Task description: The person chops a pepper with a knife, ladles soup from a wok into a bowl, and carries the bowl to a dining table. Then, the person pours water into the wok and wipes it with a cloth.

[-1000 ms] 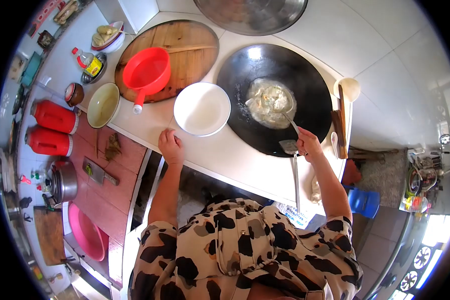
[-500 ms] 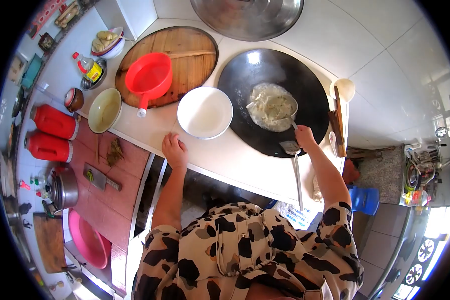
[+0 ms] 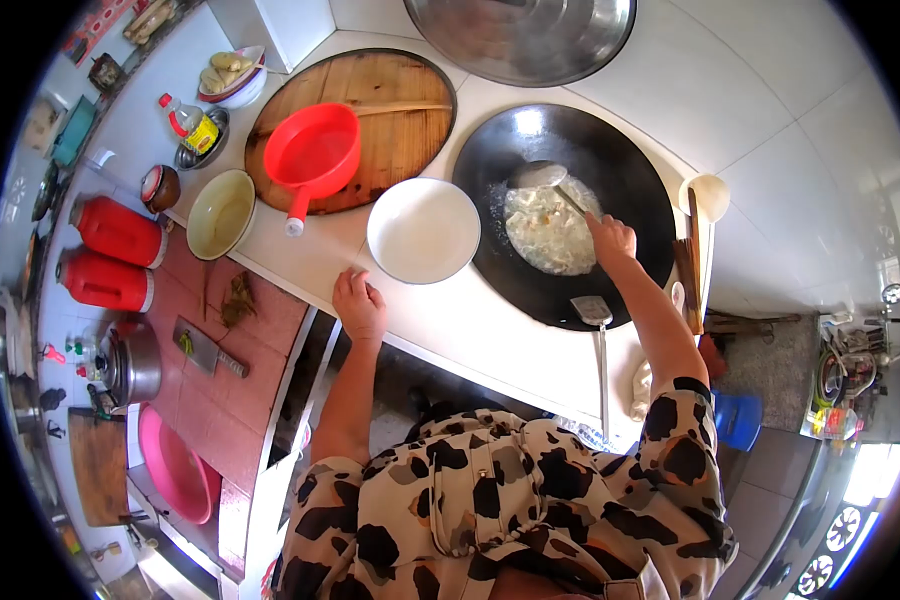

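Over the right side of the black wok (image 3: 490,250), my right hand (image 3: 613,240) is closed round the handle of a ladle (image 3: 542,176). The ladle's bowl is at the upper left edge of the whitish, soupy food (image 3: 555,232). A metal spatula (image 3: 592,311) rests on the wok's lower rim, its handle pointing toward me. My left hand (image 3: 358,303) rests at the counter's front edge, fingers loosely curled; whether anything is in them is hidden. Just above and right of it stands a white bowl (image 3: 423,231) with a dark rim.
A red dipper (image 3: 312,150) lies on a round wooden lid (image 3: 395,100). Left of it are a greenish bowl (image 3: 221,214) and a sauce bottle (image 3: 190,124). A metal lid (image 3: 520,40) leans behind the wok. A cleaver (image 3: 208,350) lies on the lower red-tiled surface.
My right hand has moved up with the ladle, whose bowl went from the food's right side to its upper left edge. My left hand has stayed at the counter's edge.
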### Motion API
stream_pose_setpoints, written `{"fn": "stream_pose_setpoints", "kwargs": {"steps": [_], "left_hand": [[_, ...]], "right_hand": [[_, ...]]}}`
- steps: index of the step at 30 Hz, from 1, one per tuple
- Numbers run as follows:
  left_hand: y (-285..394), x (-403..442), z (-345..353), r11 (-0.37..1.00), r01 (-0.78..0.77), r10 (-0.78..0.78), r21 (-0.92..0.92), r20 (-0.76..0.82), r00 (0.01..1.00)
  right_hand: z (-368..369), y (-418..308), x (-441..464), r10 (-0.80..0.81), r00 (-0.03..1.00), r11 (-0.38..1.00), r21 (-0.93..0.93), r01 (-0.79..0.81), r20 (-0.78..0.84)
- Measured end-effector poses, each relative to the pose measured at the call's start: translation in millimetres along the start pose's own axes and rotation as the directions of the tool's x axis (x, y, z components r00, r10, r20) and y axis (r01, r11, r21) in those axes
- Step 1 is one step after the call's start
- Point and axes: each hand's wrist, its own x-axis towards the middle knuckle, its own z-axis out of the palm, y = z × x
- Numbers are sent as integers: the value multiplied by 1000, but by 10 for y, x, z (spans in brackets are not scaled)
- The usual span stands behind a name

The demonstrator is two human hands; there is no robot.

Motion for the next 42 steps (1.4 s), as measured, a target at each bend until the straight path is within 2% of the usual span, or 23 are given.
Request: {"fn": "stream_pose_setpoints", "kwargs": {"steps": [3, 6, 10, 12, 13, 14, 24, 27, 28, 31, 32, 33, 34, 37, 38, 42], "left_hand": [[12, 11, -7, 1000, 12, -12, -3, 19, 1000], [-49, -40, 33, 998, 69, -68, -3, 83, 994], [-24, -27, 19, 999, 39, -39, 7, 54, 998], [4, -3, 13, 1000, 8, -8, 6, 0, 1000], [-17, -14, 23, 1000, 20, -20, 2, 27, 999], [-53, -36, 35, 999, 32, -32, -2, 55, 998], [-3, 20, 24, 1000, -23, 23, 4, 21, 1000], [-45, -23, 33, 999, 41, -43, 22, 111, 993], [-28, -2, 22, 1000, 27, -28, 15, 93, 995], [34, 21, 9, 1000, 11, -11, 5, 55, 998], [44, 17, 8, 1000, 20, -21, 14, 47, 999], [53, 4, 3, 999, 30, -31, 23, 42, 999], [58, -7, -5, 999, 33, -35, 27, 47, 998], [58, 8, -9, 999, 35, -37, 39, 54, 998], [60, 10, -9, 999, 33, -36, 42, 53, 998], [57, 12, 15, 997, 35, -39, 70, 65, 997]], "right_hand": [[77, 59, -79, -63, 996, 998, -21, 61, -67], [190, 254, -156, -69, 996, 992, -106, 63, -52], [226, 500, -244, -50, 999, 984, -170, 47, -12], [187, 618, -308, -13, 999, 992, -122, 18, 36], [81, 640, -336, 5, 998, 995, -98, 1, 60], [-47, 680, -336, 45, 981, 997, -67, -32, 189], [171, 993, 74, 266, 927, 943, 128, -307, 264], [344, 1041, -7, 172, 955, 954, 202, -223, 241], [467, 1041, -64, 141, 968, 956, 225, -187, 206], [984, 994, -320, 28, 994, 736, 671, -90, 102], [1018, 934, -392, 76, 928, 489, 797, -354, 366], [806, 731, -450, 37, 794, 196, 774, -602, 607], [596, 542, -488, 42, 689, -85, 689, -719, 724], [525, 288, -534, -85, 610, -372, 543, -753, 788], [526, 218, -530, -93, 596, -421, 511, -749, 797], [488, 80, -568, -101, 651, -460, 545, -701, 753]]}}
